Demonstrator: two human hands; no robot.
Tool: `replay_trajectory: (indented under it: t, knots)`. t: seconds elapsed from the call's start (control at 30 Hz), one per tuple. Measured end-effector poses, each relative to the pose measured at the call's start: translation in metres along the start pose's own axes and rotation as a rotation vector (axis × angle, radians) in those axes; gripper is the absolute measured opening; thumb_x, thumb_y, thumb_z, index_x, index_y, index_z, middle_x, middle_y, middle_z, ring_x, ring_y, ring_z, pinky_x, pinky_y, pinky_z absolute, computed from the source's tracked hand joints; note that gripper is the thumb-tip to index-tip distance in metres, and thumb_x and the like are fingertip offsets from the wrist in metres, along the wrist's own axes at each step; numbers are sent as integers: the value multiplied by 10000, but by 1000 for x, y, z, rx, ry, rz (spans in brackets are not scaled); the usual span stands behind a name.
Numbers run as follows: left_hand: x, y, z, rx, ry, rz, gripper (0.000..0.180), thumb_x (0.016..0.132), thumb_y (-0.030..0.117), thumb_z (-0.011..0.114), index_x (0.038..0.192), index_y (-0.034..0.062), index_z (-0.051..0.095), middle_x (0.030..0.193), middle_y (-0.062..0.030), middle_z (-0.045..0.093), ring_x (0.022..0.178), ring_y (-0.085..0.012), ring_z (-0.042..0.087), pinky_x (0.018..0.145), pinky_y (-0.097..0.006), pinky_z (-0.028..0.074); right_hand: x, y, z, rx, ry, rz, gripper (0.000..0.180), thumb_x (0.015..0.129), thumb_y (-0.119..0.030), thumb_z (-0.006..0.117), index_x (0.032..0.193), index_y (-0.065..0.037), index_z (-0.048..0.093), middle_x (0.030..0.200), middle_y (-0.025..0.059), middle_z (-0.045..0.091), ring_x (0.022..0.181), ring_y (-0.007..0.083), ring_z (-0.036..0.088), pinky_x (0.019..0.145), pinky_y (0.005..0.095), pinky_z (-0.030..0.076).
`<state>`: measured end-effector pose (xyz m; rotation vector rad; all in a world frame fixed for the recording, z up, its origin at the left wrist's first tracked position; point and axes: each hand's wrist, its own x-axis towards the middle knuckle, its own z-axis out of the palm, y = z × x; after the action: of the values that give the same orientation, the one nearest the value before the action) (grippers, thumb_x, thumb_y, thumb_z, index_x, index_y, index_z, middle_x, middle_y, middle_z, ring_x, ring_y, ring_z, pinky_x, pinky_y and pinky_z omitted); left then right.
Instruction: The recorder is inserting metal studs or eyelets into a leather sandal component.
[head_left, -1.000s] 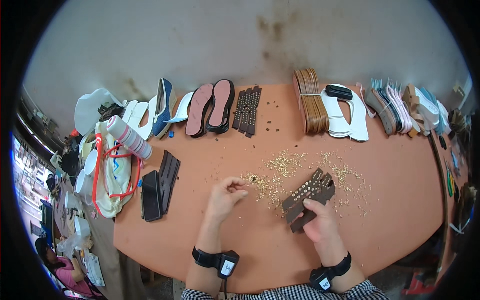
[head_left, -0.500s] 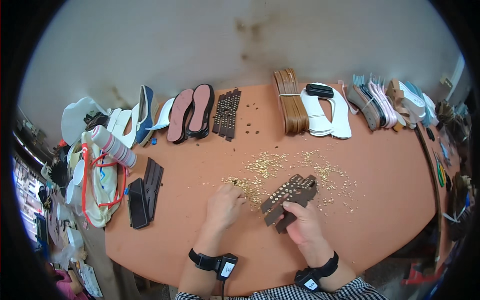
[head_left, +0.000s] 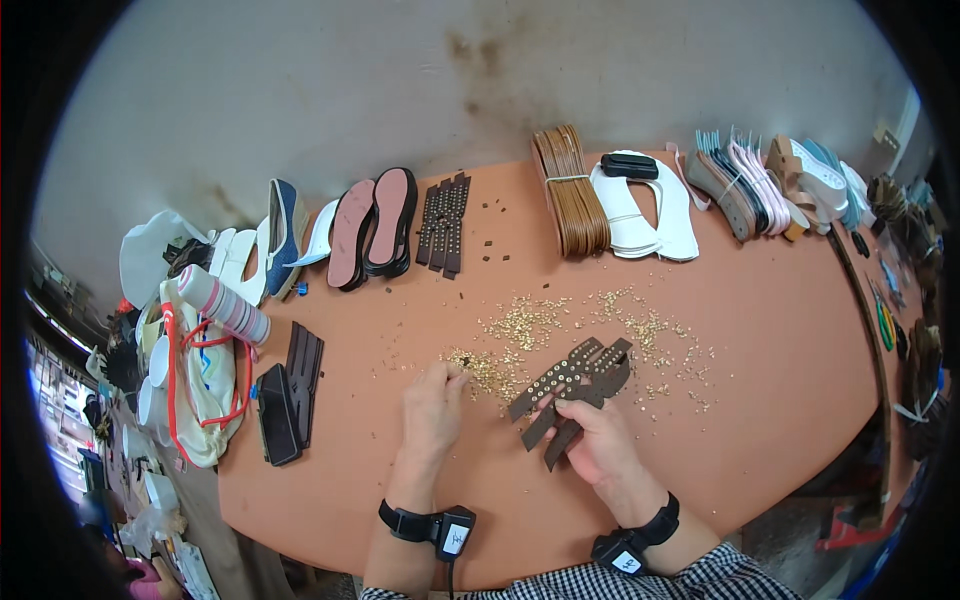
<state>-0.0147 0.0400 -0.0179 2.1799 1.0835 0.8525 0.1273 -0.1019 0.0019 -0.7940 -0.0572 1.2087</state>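
In our right hand [head_left: 600,440] we grip a fan of dark brown strips [head_left: 570,385], thumb on top, with rows of gold studs on the upper ones; it hangs over the near middle of the desk [head_left: 780,440]. Our left hand [head_left: 432,405] is curled narrow, thumb and forefinger drawn together beside the scattered gold pieces [head_left: 522,328]; we cannot tell whether it pinches one. The gold pieces spread loosely just beyond both hands. To our left lies a black case [head_left: 280,415] against dark strips [head_left: 303,385]. Farther back we see pink-topped soles [head_left: 390,215], a studded set of straps [head_left: 443,225], a tied brown bundle [head_left: 570,200] and white cut-outs [head_left: 625,222].
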Motion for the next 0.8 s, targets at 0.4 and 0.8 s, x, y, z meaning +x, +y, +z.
replay_trajectory:
  t: [0.4, 0.8]
  knots:
    - [-5, 18, -8, -686, 11, -185, 85, 741, -47, 618, 808, -1, 592, 730, -42, 579, 648, -89, 527, 587, -205, 430, -6, 0, 9, -68, -115, -54, 168, 801, 38, 500, 957, -23, 518, 871, 61, 586, 727, 131, 564, 623, 252, 467]
    - [-27, 67, -1, -526, -152, 272, 154, 702, -66, 640, 783, 14, 535, 836, -108, 557, 760, -175, 532, 675, -272, 450, -12, 6, 10, -107, -35, -218, 160, 797, 65, 521, 936, -13, 537, 869, 36, 572, 740, 98, 550, 659, 229, 462]
